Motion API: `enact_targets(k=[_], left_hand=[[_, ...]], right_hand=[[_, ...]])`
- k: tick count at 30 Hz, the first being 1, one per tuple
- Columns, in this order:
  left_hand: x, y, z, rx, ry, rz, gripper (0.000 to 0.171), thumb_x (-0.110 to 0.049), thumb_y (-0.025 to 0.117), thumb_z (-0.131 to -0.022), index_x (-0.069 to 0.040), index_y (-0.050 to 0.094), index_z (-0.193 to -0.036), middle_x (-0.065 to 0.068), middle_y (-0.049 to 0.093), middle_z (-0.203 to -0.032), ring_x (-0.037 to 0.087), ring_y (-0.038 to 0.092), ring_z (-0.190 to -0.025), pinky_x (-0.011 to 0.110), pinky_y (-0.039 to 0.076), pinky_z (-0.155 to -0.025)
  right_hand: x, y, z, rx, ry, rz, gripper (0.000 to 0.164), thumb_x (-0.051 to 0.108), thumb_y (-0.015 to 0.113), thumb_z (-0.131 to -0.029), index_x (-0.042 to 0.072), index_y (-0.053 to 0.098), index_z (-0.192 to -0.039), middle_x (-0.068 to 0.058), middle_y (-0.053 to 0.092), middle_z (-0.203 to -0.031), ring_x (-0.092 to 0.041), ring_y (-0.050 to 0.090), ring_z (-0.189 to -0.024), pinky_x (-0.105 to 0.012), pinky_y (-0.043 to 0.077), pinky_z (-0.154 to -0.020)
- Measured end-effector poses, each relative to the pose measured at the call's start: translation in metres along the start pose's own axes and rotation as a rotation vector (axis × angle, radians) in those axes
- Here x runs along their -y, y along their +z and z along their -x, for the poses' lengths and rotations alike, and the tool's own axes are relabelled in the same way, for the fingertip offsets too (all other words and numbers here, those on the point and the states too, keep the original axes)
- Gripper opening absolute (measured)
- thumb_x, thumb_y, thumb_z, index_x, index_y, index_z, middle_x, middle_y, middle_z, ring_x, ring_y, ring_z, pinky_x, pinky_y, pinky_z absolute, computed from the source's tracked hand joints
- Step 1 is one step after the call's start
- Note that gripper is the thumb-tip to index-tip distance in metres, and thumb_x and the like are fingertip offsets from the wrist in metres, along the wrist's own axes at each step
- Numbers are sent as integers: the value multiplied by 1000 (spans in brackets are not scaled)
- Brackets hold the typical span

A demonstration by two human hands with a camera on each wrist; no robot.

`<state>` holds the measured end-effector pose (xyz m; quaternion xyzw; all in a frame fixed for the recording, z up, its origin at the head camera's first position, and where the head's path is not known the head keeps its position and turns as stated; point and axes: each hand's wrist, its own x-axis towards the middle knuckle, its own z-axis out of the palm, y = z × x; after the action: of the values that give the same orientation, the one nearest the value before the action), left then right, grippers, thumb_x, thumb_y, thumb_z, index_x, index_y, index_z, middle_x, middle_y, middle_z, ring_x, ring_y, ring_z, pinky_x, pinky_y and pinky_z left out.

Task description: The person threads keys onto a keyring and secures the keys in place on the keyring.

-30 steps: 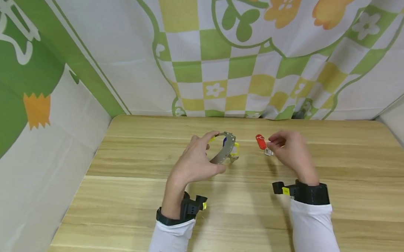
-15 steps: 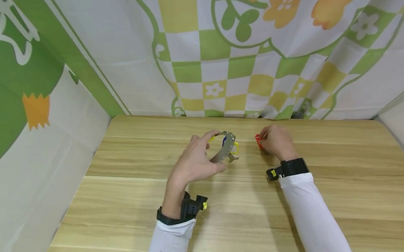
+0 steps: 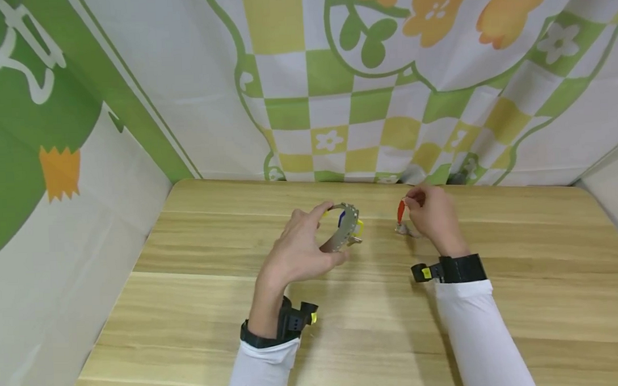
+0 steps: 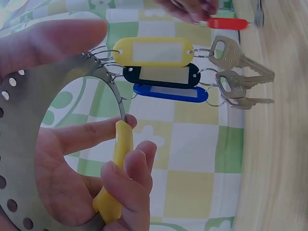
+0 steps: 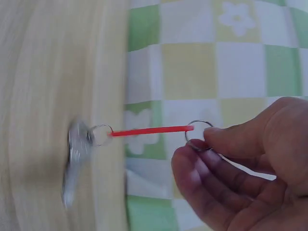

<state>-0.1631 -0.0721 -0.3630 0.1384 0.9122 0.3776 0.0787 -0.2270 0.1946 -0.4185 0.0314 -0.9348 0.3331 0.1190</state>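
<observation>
My left hand (image 3: pixel 298 247) grips a flat metal key hoop (image 4: pixel 21 120) with holes along it and a yellow handle part (image 4: pixel 124 137). From its rim hang a yellow key tag (image 4: pixel 154 52), a very dark key tag (image 4: pixel 161 76) and a blue key tag (image 4: pixel 173 94), each on small rings, with silver keys (image 4: pixel 231 53) at their ends. To the right, my right hand (image 3: pixel 437 217) pinches the split ring (image 5: pixel 198 121) of a red key tag (image 5: pixel 149 131) between thumb and finger. The tag hangs edge-on, its silver key (image 5: pixel 77 149) lowest, close over the table.
Both hands work over the back part of a wooden table (image 3: pixel 365 338). A checked, flower-printed curtain (image 3: pixel 285 108) hangs right behind its rear edge, and a green and white cloth (image 3: pixel 124 182) stands along the left side.
My right hand reached the red key tag lying on the table, took hold of its ring and raised it upright, the key hanging below. My left hand with the key hoop stays nearly still.
</observation>
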Motion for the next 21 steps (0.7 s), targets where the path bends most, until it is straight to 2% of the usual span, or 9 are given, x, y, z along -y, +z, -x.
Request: enact_targets(k=[5,10,12,18,21], left_hand=[[1,-1,-1,-8,-3,8,86,-30,69,-63,-30,34,-142,4,44,-109,21,46,-104,35,41,-65],[1,0,-1,-15,-8,5,86,-30,70,-62,-30,35,-141,5,46,-110,19,46,-103,36,42,-66],[1,1,-1,-17,-8,1,86,-30,70,-62,-30,36,-141,5,46,-109,18,45,-102,36,42,-66],[0,2,-1,-25,-8,-8,85,-29,69,-62,-29,37,-140,4,47,-106,18,45,-100,35,42,-64],[1,2,-2,-26,-11,-12,85,-30,71,-62,-29,37,-140,4,47,-106,19,46,-100,35,42,-64]], right_hand=[[13,-7,8,-106,-54,-144,11,10,57,-87,3,64,-92,-9,63,-80,-20,59,-69,-29,45,-58],[25,-13,19,-139,-67,-289,12,11,61,-85,3,65,-92,-8,63,-80,-18,61,-68,-24,46,-60],[30,-15,24,-129,-56,-345,13,14,63,-84,5,65,-92,-7,64,-81,-18,61,-69,-25,47,-62],[61,-27,42,-52,-23,-511,15,8,64,-82,-2,64,-93,-14,64,-88,-27,64,-71,-32,50,-66],[67,-27,44,-26,-63,-590,15,2,64,-80,-5,63,-93,-20,63,-87,-30,64,-69,-35,50,-65]])
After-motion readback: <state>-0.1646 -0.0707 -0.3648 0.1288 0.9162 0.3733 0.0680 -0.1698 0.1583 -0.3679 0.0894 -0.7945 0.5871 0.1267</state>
